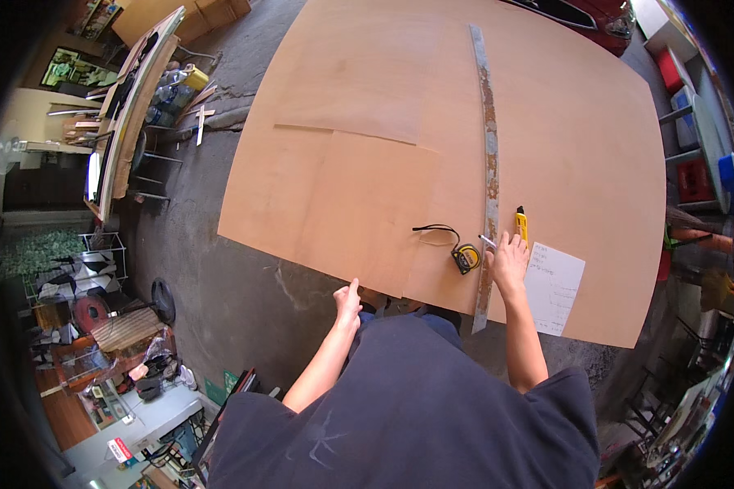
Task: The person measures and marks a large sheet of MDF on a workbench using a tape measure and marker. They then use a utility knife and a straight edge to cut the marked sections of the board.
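Observation:
A large plywood sheet (546,138) lies flat in front of me, with a smaller plywood piece (359,204) on its near left part. My left hand (348,300) rests its fingertips on the near edge of that smaller piece. My right hand (509,259) holds a pen (487,241) against a long rusty metal straightedge (489,163) that runs away from me across the sheet. A yellow and black tape measure (466,257) with a black strap sits just left of the straightedge.
A yellow utility knife (520,222) and a white paper sheet (553,285) lie right of my right hand. Concrete floor (220,285) spreads to the left, with stacked boards and shelving (130,106) beyond. Red and blue crates (697,175) stand at the right.

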